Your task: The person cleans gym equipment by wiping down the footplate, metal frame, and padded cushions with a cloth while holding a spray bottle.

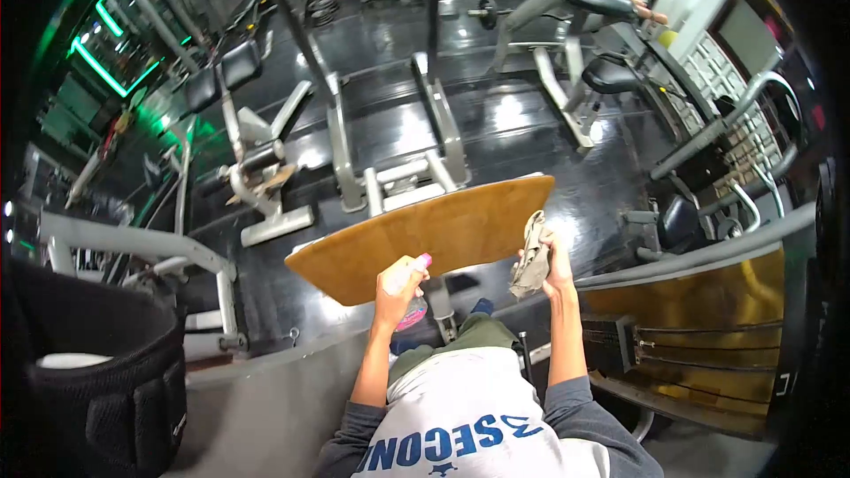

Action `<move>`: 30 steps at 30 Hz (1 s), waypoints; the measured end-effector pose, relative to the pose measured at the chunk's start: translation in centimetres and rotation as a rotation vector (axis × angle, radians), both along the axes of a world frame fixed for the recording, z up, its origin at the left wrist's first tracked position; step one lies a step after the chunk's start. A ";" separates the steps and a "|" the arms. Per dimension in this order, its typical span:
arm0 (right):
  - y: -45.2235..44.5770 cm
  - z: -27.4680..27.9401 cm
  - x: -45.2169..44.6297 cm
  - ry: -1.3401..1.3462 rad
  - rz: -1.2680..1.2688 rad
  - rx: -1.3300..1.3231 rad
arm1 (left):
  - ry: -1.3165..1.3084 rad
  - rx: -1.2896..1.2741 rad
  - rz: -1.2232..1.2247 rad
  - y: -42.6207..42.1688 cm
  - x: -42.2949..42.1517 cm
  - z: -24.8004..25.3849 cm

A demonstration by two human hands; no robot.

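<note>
My left hand (395, 287) is closed round the neck of a clear spray bottle (413, 313) with a pink top and a pinkish label. My fingers hide part of the bottle. A crumpled grey-beige cloth (529, 267) hangs from my right hand (557, 265), pinched between thumb and fingers. Just beyond both hands is a wide wooden board (425, 235), tilted and mounted on a grey metal frame. The bottle is near the board's lower edge, and the cloth is by its right end. Whether the cloth touches the board, I cannot tell.
Weight machines stand around me, including a padded bench (239, 66) at left and a padded machine (611, 75) at right. A black holder (111, 389) is close on my left. A grey rail (699, 243) runs along my right. The dark floor (509, 124) is shiny.
</note>
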State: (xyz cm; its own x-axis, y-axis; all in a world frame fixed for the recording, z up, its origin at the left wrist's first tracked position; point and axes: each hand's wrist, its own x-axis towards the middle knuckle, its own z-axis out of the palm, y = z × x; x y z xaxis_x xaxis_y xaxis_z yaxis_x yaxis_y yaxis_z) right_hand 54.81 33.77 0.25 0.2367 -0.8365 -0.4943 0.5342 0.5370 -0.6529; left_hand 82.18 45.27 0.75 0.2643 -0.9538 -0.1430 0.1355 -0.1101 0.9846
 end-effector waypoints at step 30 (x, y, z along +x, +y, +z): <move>0.0 2.7 -28.2 0.443 -0.684 -0.128 | -0.176 -0.070 -0.776 -26.4 -32.1 5.3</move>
